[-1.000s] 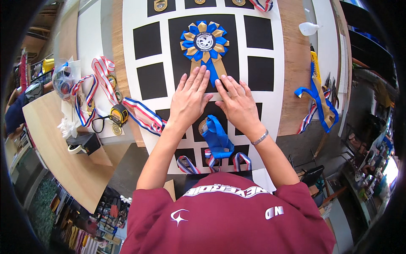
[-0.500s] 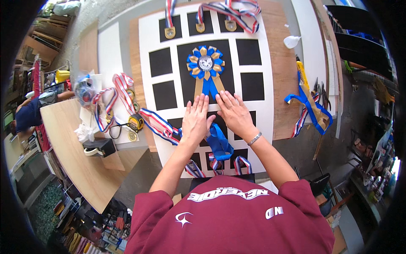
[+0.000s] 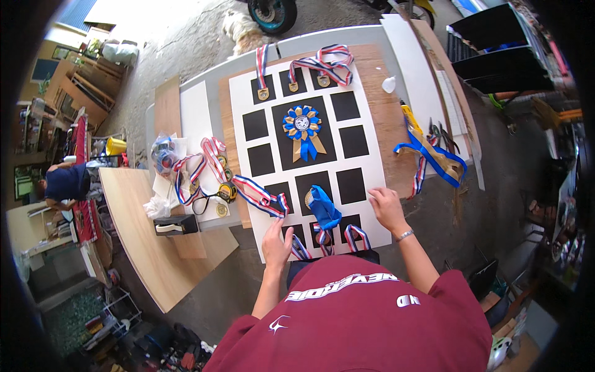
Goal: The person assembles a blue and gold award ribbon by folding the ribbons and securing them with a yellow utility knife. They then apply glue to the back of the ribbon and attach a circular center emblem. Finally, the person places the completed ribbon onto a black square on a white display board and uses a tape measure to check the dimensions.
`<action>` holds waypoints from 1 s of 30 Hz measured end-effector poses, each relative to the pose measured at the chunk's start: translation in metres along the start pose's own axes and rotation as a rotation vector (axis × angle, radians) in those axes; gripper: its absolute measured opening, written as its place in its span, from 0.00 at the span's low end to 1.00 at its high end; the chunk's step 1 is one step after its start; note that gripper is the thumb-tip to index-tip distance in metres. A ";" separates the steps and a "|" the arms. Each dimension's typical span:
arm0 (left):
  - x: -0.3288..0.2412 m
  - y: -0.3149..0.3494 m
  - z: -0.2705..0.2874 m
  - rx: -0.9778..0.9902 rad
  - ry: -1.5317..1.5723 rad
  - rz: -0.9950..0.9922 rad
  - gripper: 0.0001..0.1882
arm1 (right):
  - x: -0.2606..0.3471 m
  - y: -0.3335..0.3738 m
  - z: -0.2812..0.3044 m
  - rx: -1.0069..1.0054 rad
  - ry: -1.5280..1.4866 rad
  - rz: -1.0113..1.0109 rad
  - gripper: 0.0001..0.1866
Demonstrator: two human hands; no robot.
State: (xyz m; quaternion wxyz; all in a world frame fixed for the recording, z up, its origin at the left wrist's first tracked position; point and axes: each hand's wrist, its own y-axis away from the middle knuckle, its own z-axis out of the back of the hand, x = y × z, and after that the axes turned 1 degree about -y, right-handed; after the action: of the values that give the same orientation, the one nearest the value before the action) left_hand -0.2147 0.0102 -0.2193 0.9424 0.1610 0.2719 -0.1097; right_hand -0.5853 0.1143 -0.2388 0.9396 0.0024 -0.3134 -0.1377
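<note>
White mat board point(image 3: 372, 162) under both hands point(image 3: 277, 242)

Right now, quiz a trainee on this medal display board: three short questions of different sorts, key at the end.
1. True or false: the blue and gold rosette lies in the large black window at the middle of the white mat board.
2. Multiple choice: the right hand rests on A) the rosette, B) the mat board's near right edge, C) the black tape dispenser.
3. Fill in: the left hand is at the board's near edge, just below the red, white and blue ______ that trails off the board's left side.

Key: 1 true; 2 B; 3 ribbon.
</note>
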 end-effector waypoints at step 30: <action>0.231 0.046 -0.029 0.357 0.871 0.470 0.13 | -0.130 0.146 -0.178 -0.859 -0.790 -0.967 0.10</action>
State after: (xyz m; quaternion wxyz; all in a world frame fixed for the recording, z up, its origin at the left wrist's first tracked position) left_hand -0.0233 0.0356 -0.3579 0.6993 0.4062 0.5720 0.1372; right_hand -0.5426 0.2740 -0.4453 0.5107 -0.2763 -0.5098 -0.6349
